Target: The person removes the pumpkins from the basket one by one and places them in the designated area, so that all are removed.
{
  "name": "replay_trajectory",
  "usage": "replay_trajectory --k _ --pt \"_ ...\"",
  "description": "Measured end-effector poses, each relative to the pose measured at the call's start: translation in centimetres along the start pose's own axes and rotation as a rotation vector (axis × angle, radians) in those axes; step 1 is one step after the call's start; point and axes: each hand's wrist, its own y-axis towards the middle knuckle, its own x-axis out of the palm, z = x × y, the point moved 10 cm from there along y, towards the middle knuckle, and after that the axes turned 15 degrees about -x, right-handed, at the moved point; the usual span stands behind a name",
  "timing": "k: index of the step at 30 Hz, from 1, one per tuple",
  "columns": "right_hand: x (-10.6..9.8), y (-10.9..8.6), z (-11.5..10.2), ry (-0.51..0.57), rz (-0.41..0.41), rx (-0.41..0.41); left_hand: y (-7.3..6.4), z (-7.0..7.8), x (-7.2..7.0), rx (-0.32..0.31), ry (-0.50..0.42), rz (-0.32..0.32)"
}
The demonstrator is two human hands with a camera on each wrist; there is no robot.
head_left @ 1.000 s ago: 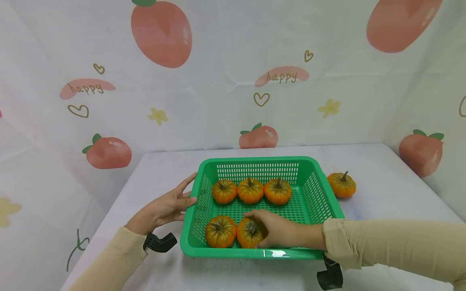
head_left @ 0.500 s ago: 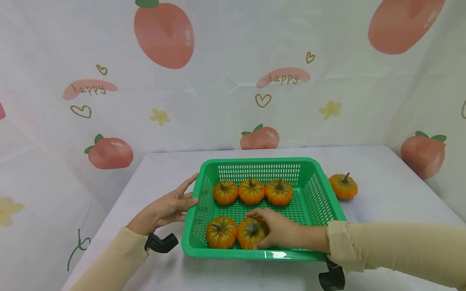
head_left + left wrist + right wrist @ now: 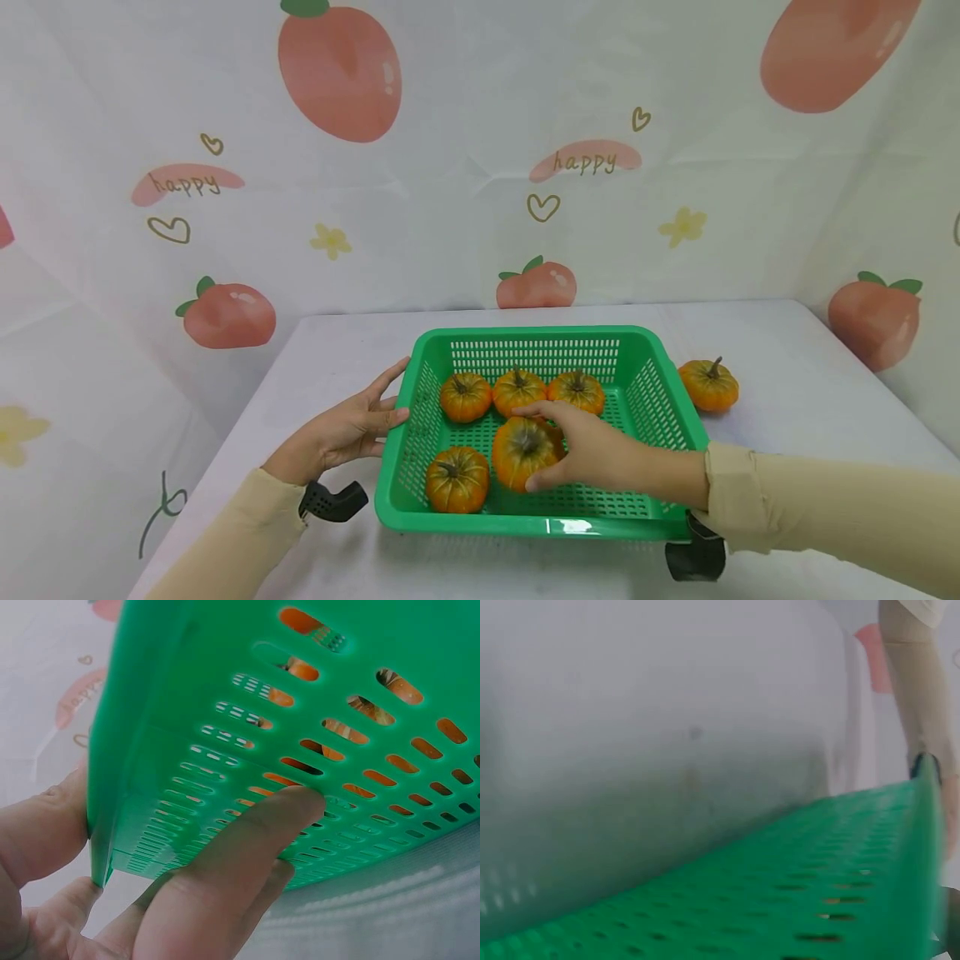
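Your right hand [image 3: 592, 454] grips a small ribbed orange pumpkin [image 3: 521, 458], thumb on its near side and fingers round its far side. This pumpkin is inside a green plastic basket [image 3: 480, 522], left of the basket's middle; you cannot tell from here whether its underside touches the slatted floor.

Your left hand [image 3: 337, 431] holds the basket's left side, thumb over the rim and fingers spread against the outside. The left wrist view shows fingertips pressed to the perforated wall, with orange showing through the slots.

Near the basket's left corner sits another pumpkin [image 3: 457, 481], just left of the one you grip. Along the far side, three more stand in a row, side by side: a left one [image 3: 465, 398], a middle one [image 3: 517, 390] and a right one [image 3: 576, 388], the last partly behind your right hand. A single pumpkin [image 3: 708, 386] rests outside, on the white table [image 3: 765, 375], just right of the basket.

Behind hangs a pale cloth [image 3: 435, 208] printed with peaches, hearts, flowers and "happy".
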Motion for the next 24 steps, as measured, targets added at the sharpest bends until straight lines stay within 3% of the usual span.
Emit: replay_trajectory --k 11,16,24 --pt "-4.0 -1.0 -1.9 -0.028 0.066 0.0 -0.1 0.0 0.2 0.004 -0.01 -0.022" --pt "-5.9 -1.6 -2.5 -0.059 0.095 0.0 0.0 0.0 0.0 0.002 -0.005 -0.002" --pt "-8.3 -2.9 -2.6 -0.026 0.141 -0.009 0.0 0.0 0.1 0.002 -0.02 -0.022"
